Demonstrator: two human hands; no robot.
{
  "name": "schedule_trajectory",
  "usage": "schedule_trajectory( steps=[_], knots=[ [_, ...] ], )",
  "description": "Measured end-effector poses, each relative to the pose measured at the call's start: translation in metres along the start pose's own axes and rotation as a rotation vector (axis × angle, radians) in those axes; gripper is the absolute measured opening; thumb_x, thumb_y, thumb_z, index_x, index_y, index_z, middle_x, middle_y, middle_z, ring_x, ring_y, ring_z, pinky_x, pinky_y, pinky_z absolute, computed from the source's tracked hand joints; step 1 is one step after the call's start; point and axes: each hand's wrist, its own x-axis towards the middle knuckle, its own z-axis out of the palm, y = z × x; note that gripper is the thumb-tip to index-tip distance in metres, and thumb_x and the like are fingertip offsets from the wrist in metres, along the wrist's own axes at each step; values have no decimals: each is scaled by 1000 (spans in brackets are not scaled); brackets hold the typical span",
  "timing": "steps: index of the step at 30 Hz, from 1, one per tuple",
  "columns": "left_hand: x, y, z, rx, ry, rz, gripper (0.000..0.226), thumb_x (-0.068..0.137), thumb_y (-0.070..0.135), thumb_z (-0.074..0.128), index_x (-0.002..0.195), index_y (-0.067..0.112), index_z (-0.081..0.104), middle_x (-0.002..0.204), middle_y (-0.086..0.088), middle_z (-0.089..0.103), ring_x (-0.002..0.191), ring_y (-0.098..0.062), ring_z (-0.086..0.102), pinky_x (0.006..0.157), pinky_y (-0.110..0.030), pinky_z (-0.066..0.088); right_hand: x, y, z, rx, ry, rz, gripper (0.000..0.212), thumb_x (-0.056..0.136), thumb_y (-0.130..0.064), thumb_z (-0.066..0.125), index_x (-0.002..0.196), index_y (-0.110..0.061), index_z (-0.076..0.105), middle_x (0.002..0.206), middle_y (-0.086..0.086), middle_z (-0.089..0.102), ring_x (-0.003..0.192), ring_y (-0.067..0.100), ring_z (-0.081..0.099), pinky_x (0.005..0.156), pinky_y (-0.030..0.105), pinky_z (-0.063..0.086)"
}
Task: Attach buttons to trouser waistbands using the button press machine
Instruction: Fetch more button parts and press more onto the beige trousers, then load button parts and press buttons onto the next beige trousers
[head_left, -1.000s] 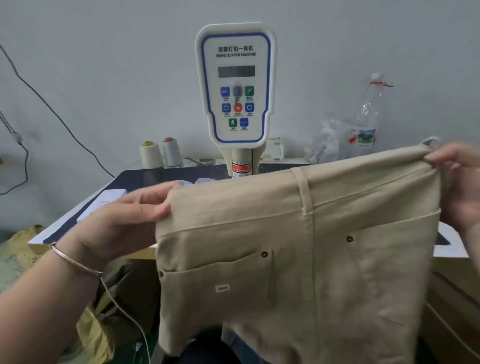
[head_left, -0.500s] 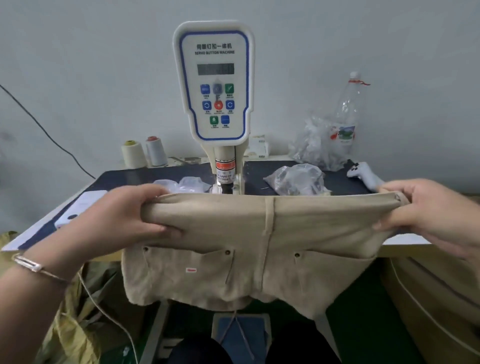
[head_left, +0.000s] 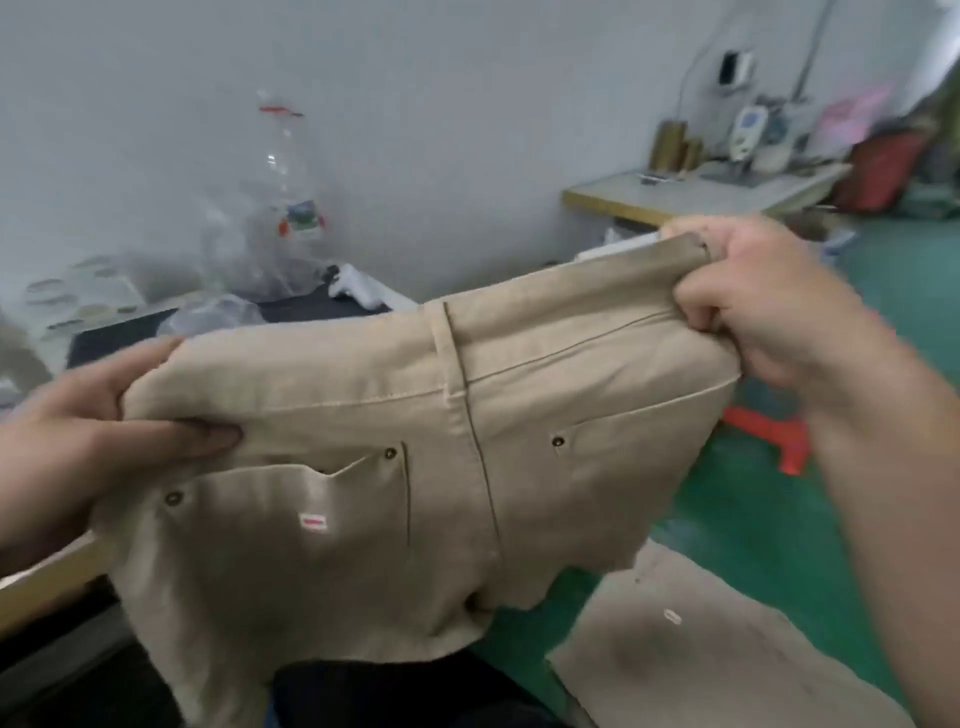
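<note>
I hold up a pair of beige trousers (head_left: 363, 493), back side toward me, with two riveted pockets and a belt loop at the centre of the waistband. My left hand (head_left: 78, 441) pinches the left end of the waistband, thumb across the front. My right hand (head_left: 769, 306) grips the right end of the waistband, fingers curled over its top edge. The trousers hang in the air past the right end of the dark-topped work table (head_left: 119, 332). The button press machine is out of view.
A clear plastic bottle (head_left: 283, 176) and plastic bags (head_left: 218, 317) sit on the table by the wall. More beige fabric (head_left: 701, 654) lies on the green floor at lower right. A second sewing table (head_left: 701, 195) stands at the far right, and a red stool (head_left: 769, 431) behind the trousers.
My view has swung to the right, so the button press machine has left the frame. Both hands carried the trousers rightward and lifted the right end, away from the machine.
</note>
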Motion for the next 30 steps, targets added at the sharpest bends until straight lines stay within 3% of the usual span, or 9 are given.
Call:
schedule_trajectory(
  steps=[5,10,14,16,17,19,22,26,30],
  knots=[
    [79,16,103,-111,-323,-61,69,76,19,83,139,31,56,127,-1,69,117,-27,67,89,-59,54,-84,3,-99,-336,248,189,23,48,3,40,43,-17,49,41,-13,29,41,5,22,36,18,13],
    [90,63,217,-563,-647,-239,58,57,20,93,112,20,75,111,-13,75,99,-30,74,72,-38,61,-141,61,-172,-769,329,552,31,68,14,48,52,-13,51,46,-4,38,49,17,29,46,27,18],
    [79,48,294,-305,-491,-331,61,70,17,87,126,24,63,120,1,68,106,-18,66,88,-33,53,-169,152,-181,-904,-22,926,12,80,1,55,72,-9,56,65,6,53,55,16,45,43,25,29],
    [58,25,320,-117,-695,-314,61,86,21,76,139,34,48,131,13,53,112,-8,54,89,-25,47,-187,198,-170,-872,-194,1071,15,83,-7,58,96,-13,61,96,5,64,86,19,60,60,20,45],
    [44,12,332,-35,-853,-302,58,92,24,71,142,40,44,137,15,47,116,-7,51,92,-24,45,-195,219,-161,-859,-252,1110,36,85,-10,59,121,-14,57,123,6,60,111,19,57,80,20,47],
    [16,-10,352,125,-1081,-204,47,98,30,62,139,45,46,148,17,40,126,-5,45,100,-13,38,-207,250,-134,-875,-201,1046,63,91,-26,58,149,-23,32,154,1,34,139,18,35,108,26,35],
    [-15,-20,370,215,-1222,-49,46,101,34,57,146,34,48,146,24,35,133,10,28,88,14,11,-213,272,-76,-915,-35,658,57,98,-49,44,150,-34,28,158,-12,24,145,11,21,116,27,20],
    [-20,-17,379,228,-1359,-69,39,104,18,51,143,15,54,147,3,54,128,-2,48,104,-6,30,-208,284,-9,-852,-224,356,57,96,-56,33,150,-37,26,157,-17,16,143,1,10,113,19,-1],
    [-12,-18,360,260,-1334,-58,29,100,27,55,123,20,70,119,4,71,100,0,58,100,-19,43,-199,294,19,-1095,-648,397,52,92,-33,52,141,-24,40,156,1,23,142,18,23,113,35,16]
  ],
)
